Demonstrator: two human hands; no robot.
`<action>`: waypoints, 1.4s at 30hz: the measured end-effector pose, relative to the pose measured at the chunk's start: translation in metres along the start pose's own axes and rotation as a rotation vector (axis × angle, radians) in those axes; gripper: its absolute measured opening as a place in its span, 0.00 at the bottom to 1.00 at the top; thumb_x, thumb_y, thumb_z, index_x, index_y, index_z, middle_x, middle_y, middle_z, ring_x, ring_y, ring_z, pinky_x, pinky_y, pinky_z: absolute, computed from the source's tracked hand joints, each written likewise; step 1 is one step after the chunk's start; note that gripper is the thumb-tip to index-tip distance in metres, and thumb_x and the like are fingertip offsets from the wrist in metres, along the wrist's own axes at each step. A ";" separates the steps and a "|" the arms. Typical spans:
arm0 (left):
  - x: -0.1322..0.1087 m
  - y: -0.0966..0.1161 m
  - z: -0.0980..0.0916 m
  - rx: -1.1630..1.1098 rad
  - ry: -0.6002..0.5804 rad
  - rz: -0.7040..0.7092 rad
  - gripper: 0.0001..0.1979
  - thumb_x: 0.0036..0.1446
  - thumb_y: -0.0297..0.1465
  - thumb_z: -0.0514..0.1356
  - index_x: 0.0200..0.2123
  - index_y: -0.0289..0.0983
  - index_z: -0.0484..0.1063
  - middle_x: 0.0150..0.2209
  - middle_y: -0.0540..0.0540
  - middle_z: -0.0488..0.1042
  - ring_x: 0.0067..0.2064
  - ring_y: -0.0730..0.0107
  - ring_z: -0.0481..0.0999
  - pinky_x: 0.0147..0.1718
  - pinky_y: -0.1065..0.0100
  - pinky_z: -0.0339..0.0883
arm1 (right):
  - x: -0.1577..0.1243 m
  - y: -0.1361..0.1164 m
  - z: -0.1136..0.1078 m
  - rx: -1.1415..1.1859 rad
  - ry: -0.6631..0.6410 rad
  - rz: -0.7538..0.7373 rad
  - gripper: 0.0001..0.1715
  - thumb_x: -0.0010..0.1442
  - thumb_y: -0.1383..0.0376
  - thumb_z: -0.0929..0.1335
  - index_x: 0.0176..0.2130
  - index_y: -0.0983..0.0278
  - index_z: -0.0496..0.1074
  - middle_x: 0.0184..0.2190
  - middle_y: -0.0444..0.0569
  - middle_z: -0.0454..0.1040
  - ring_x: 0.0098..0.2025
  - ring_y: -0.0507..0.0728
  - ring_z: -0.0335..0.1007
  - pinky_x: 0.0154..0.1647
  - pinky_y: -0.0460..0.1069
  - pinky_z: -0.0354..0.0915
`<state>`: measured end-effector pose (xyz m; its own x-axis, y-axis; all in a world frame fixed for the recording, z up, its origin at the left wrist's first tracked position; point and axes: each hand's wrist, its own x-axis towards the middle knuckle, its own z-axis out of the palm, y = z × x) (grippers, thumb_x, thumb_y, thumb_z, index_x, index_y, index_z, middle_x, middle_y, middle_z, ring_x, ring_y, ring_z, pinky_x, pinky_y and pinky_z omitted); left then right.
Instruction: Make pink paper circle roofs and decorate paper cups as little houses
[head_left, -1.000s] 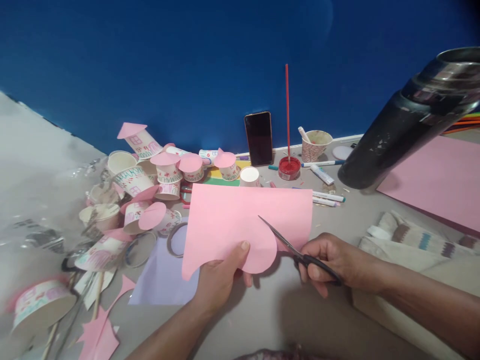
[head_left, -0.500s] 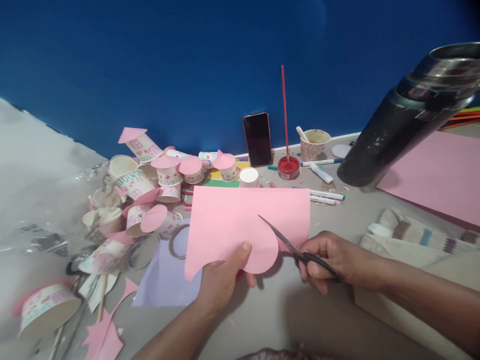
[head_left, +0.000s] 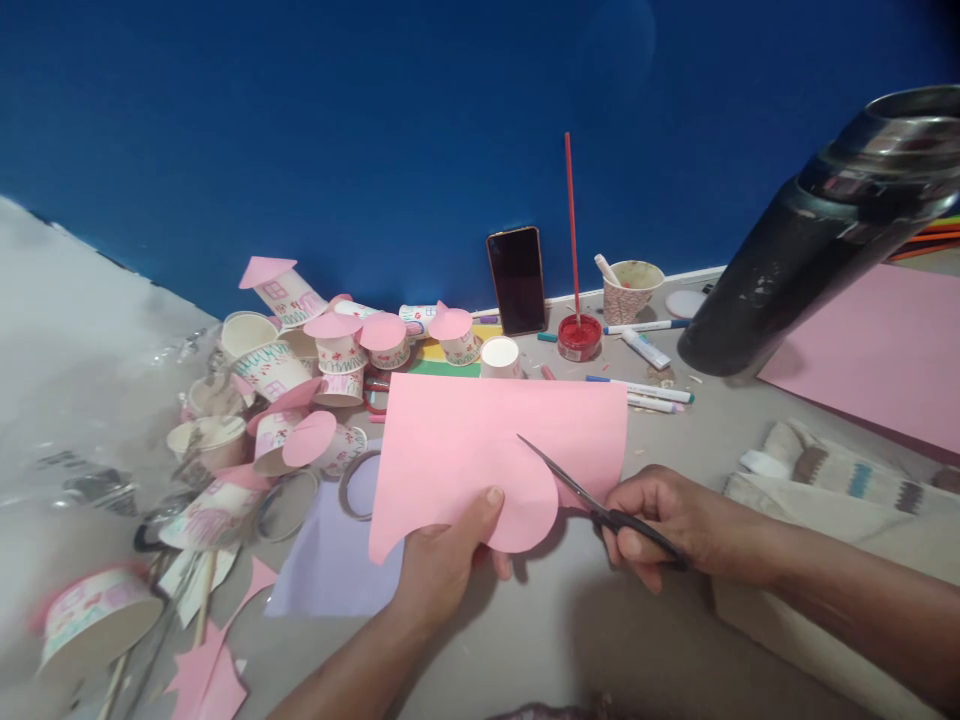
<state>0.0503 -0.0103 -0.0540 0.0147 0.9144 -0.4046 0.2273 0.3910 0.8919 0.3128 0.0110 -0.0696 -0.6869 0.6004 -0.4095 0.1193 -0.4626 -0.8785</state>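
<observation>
My left hand [head_left: 442,560] pinches the lower edge of a pink paper sheet [head_left: 487,440], thumb on top, holding it up above the table. A rounded lobe has been cut into the sheet's bottom right part. My right hand [head_left: 664,515] grips black scissors [head_left: 592,500]; their blades reach up and left into the paper along the curve of the lobe. Under the sheet lies a pale lilac paper [head_left: 330,560] on the grey table [head_left: 570,630].
A pile of decorated paper cups with pink round lids [head_left: 300,380] fills the left. At the back stand a phone [head_left: 516,280], a red paint pot with a stick [head_left: 579,335], a cup [head_left: 631,290] and markers [head_left: 645,390]. A dark metal flask [head_left: 817,240], pink sheet [head_left: 885,350] and cloth [head_left: 825,470] lie right.
Both hands and the paper stay almost in place; the scissors have advanced only slightly along the curved cut. The view has shifted a little.
</observation>
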 end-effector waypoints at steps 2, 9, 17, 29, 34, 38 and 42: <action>0.001 0.000 -0.001 -0.018 -0.004 -0.010 0.32 0.60 0.51 0.60 0.09 0.40 0.70 0.13 0.45 0.70 0.24 0.66 0.69 0.28 0.66 0.63 | 0.000 0.000 0.000 -0.005 0.002 0.000 0.34 0.50 0.38 0.75 0.28 0.67 0.73 0.18 0.43 0.72 0.23 0.49 0.59 0.27 0.46 0.51; 0.002 0.000 -0.002 -0.088 -0.019 0.024 0.29 0.60 0.47 0.62 0.11 0.38 0.70 0.12 0.46 0.69 0.20 0.69 0.68 0.24 0.66 0.61 | 0.000 0.004 -0.001 -0.001 -0.004 -0.008 0.35 0.50 0.37 0.74 0.27 0.65 0.72 0.17 0.43 0.71 0.22 0.49 0.58 0.25 0.46 0.49; 0.000 -0.002 -0.003 -0.053 0.017 -0.010 0.29 0.59 0.47 0.61 0.11 0.38 0.70 0.12 0.46 0.69 0.19 0.69 0.67 0.23 0.66 0.61 | 0.001 0.007 0.000 0.006 0.005 0.008 0.36 0.49 0.35 0.75 0.26 0.65 0.70 0.16 0.41 0.68 0.20 0.48 0.56 0.24 0.46 0.47; -0.002 -0.001 -0.002 -0.040 -0.018 0.015 0.31 0.60 0.50 0.60 0.09 0.39 0.70 0.12 0.45 0.70 0.21 0.69 0.67 0.24 0.67 0.61 | 0.000 -0.001 0.005 0.044 -0.013 0.026 0.39 0.45 0.33 0.75 0.26 0.65 0.69 0.17 0.40 0.65 0.19 0.48 0.56 0.23 0.46 0.51; -0.002 0.000 -0.001 -0.018 -0.027 0.007 0.32 0.60 0.50 0.60 0.09 0.39 0.71 0.12 0.46 0.70 0.20 0.70 0.65 0.25 0.67 0.62 | -0.001 -0.004 0.006 0.047 -0.030 0.011 0.39 0.47 0.32 0.73 0.27 0.65 0.70 0.17 0.41 0.66 0.20 0.48 0.57 0.24 0.46 0.52; -0.001 -0.002 -0.001 -0.034 -0.045 0.004 0.31 0.60 0.51 0.60 0.10 0.40 0.72 0.13 0.46 0.72 0.21 0.70 0.66 0.25 0.68 0.62 | -0.001 -0.004 0.006 0.066 -0.049 0.009 0.36 0.47 0.35 0.75 0.27 0.65 0.70 0.17 0.41 0.66 0.20 0.48 0.57 0.23 0.46 0.53; -0.001 -0.002 -0.001 -0.008 -0.032 -0.011 0.32 0.60 0.52 0.60 0.09 0.40 0.72 0.12 0.47 0.71 0.21 0.70 0.65 0.25 0.68 0.62 | -0.001 -0.004 0.006 0.090 -0.038 0.009 0.34 0.47 0.38 0.76 0.26 0.65 0.70 0.18 0.41 0.66 0.20 0.48 0.56 0.24 0.46 0.56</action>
<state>0.0485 -0.0119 -0.0551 0.0435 0.9061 -0.4208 0.2195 0.4023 0.8888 0.3086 0.0088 -0.0640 -0.7128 0.5720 -0.4059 0.0616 -0.5255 -0.8486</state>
